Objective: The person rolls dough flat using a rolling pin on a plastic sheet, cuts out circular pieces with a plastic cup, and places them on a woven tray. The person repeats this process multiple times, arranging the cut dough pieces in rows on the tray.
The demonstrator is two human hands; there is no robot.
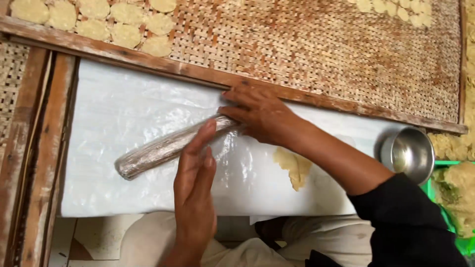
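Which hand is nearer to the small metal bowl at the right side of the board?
The right hand. It rests on the rolling pin, its forearm passing just beside the metal bowl. The left hand lies further away, at the pin's middle.

The right hand (pixel 260 116) covers the rolling pin's (pixel 163 148) upper end. The forearm hides part of the flattened dough piece (pixel 295 168). At 3 o'clock, the crumbly dough heap (pixel 460 190) runs off the edge; at 12 o'clock, the drying discs (pixel 99 22) are cut off.
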